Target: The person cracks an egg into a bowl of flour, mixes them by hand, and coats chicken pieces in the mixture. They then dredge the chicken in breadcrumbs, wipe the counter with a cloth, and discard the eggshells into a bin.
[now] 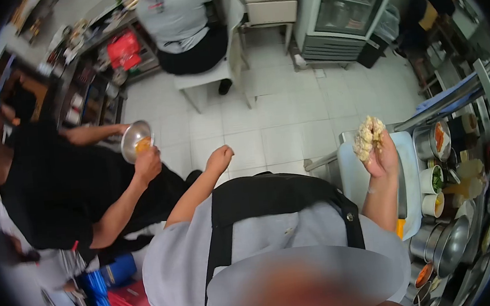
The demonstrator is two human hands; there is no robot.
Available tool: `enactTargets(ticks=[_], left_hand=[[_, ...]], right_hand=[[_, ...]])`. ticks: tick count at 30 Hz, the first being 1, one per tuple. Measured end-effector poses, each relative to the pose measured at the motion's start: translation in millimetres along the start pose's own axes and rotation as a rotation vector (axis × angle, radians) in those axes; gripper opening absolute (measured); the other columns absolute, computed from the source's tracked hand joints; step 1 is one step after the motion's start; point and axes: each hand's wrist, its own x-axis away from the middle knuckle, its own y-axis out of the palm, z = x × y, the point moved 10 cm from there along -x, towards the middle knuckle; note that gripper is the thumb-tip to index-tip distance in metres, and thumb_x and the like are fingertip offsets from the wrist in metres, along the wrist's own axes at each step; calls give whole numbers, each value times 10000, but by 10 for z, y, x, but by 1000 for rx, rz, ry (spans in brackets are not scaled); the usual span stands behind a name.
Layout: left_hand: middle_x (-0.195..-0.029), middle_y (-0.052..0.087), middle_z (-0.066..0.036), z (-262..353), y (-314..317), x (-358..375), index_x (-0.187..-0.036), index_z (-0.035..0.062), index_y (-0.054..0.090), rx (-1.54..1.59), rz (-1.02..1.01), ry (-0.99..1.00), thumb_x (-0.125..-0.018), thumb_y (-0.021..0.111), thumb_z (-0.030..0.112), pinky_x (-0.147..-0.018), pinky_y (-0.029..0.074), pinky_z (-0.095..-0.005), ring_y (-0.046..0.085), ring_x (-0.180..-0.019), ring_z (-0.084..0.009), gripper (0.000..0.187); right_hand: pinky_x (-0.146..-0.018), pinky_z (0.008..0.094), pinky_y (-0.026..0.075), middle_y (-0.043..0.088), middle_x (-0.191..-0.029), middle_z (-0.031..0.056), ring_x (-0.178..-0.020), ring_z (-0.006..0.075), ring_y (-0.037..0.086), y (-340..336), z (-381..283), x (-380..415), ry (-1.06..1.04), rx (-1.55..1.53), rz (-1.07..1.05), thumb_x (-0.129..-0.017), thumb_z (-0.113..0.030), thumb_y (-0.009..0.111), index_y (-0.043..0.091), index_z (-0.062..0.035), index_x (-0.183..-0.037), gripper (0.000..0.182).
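Note:
In my right hand (384,155) is a pale-yellow, lumpy, crumb-coated piece of food (368,137), raised above the left side of a white cutting board (408,162). My fingers are closed round its right side. A knife with a yellow handle (401,228) lies partly hidden beside my right forearm. My left hand (220,158) hangs over the tiled floor with its fingers curled in, and nothing shows in it. The nearest thing to it is a metal bowl (129,144) with orange contents, held by a co-worker at the left.
Pots and tubs of ingredients (431,180) line the counter right of the board, with a metal rail (447,95) behind. A co-worker in black (67,180) stands close on my left. Ahead, another person sits on a white chair (214,73); a glass-door fridge (343,13) stands beyond.

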Motion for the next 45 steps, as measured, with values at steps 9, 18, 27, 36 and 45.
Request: enactTargets(ticks=[9,18,27,36,45], left_hand=[[-754,623,-151,373,172,-1692,-841,14,607,113,-66,36,-870,445,271,-673,462,-355,602,-715,-287,305],[-762,633,-126,1920,634,-3644,-873,30,619,-11,-326,389,-859,481,257,-677,470,-347,610,-736,-248,266],[-782,635,-125,3200,1758,-4378,-876,27,619,-50,-658,610,-859,496,216,-697,476,-338,613,-739,-251,226],[-836,619,-190,4468,2595,-4971,-870,31,621,-321,-732,775,-840,517,228,-703,466,-403,593,-802,-340,225],[-847,619,-183,5555,3611,-5346,-867,39,616,-421,-821,902,-829,519,245,-715,462,-410,585,-808,-351,230]], right_hand=[[-512,271,396,489,-743,28,-604,142,460,42,-378,-1464,7,-112,-72,-902,-244,396,505,-75,-911,201],[-656,345,485,588,-921,65,-776,190,578,-366,-838,-2317,-215,-239,-11,-876,-237,427,530,-56,-1047,269],[-661,333,503,604,-905,86,-774,204,597,-1021,-1663,-2674,-406,-173,226,-844,-212,474,542,-25,-1035,276],[-656,323,499,589,-912,74,-774,179,589,-2001,-2973,-2811,-594,-160,179,-855,-166,480,524,-12,-1057,258],[-663,310,500,579,-915,78,-770,169,584,-2946,-3773,-2854,-695,-162,344,-834,-142,494,493,1,-1089,292]])
